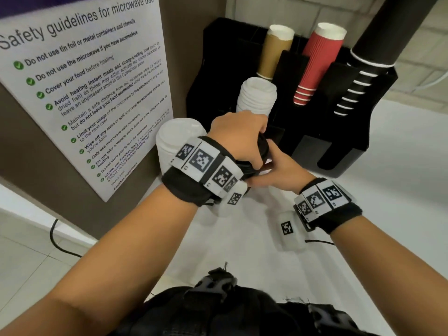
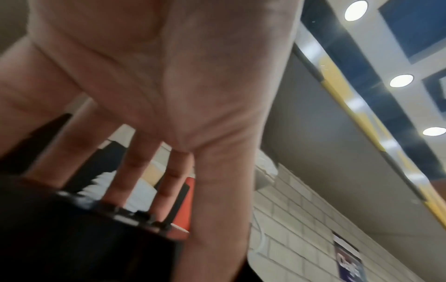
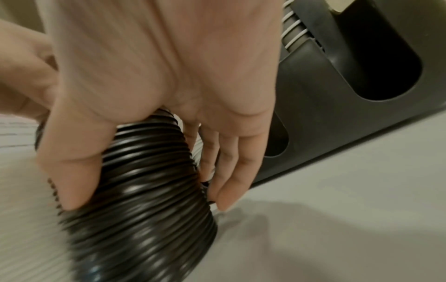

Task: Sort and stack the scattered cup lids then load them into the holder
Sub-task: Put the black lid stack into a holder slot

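Fingers (image 3: 72, 181) of the right hand (image 1: 281, 167) wrap round a stack of black lids (image 3: 144, 200), thumb on one side and the rest on the other; the left hand (image 1: 238, 135) grips the same stack from above, just in front of the black holder (image 1: 339, 132). The holder stands on the white desk (image 1: 400, 190) against a wall, carrying black, red (image 1: 317, 61) and brown cups (image 1: 272, 52). A stack of white lids (image 1: 257, 97) sits in its left slot, and another white stack (image 1: 174, 139) stands beside the left wrist.
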`<act>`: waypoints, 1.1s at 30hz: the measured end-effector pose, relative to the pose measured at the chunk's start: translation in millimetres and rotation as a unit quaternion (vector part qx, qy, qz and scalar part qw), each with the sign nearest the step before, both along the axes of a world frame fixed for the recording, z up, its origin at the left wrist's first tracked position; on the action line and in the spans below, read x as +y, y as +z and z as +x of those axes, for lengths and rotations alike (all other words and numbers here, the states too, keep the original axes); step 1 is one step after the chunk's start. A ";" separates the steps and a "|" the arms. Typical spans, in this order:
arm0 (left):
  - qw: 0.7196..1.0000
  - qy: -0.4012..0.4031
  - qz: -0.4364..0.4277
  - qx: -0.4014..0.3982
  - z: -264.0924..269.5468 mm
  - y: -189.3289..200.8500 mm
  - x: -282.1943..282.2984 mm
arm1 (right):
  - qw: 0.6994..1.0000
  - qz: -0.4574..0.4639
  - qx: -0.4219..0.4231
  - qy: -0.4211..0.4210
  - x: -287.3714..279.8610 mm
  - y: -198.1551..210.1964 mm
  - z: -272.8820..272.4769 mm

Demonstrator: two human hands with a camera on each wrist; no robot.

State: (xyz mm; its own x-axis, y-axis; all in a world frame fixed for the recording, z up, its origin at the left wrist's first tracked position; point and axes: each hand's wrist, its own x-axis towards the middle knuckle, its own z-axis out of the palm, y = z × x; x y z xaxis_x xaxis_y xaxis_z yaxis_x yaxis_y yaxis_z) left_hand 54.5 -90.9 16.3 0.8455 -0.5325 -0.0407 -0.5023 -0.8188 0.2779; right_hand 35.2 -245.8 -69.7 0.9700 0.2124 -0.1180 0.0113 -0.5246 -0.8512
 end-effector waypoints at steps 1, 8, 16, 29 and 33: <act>1.000 0.008 -0.019 0.006 4.6 -0.9 2.8 | 1.000 -0.003 -0.005 -0.013 0.6 -0.5 4.1; 0.951 0.065 -0.303 0.006 14.9 -3.7 35.6 | 0.996 -0.075 0.007 0.054 -7.5 21.8 16.8; 0.864 0.126 -0.488 -0.019 3.0 -9.0 56.2 | 0.961 -0.240 -0.045 0.131 11.5 87.7 42.4; 0.853 0.129 -0.505 -0.008 2.1 -18.1 61.8 | 0.929 -0.326 -0.007 0.176 37.7 86.2 56.0; 0.849 0.131 -0.511 -0.011 2.6 -20.4 61.9 | 0.948 -0.277 -0.016 0.155 34.1 84.7 56.9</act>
State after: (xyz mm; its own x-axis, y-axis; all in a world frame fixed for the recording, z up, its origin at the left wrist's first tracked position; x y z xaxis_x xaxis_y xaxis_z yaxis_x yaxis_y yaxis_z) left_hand 57.1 -28.9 -4.1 0.9350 -0.0733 0.3469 -0.3542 -0.2404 0.9037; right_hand 92.1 -211.8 15.0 0.8763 0.4019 -0.2658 0.2592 -0.8582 -0.4431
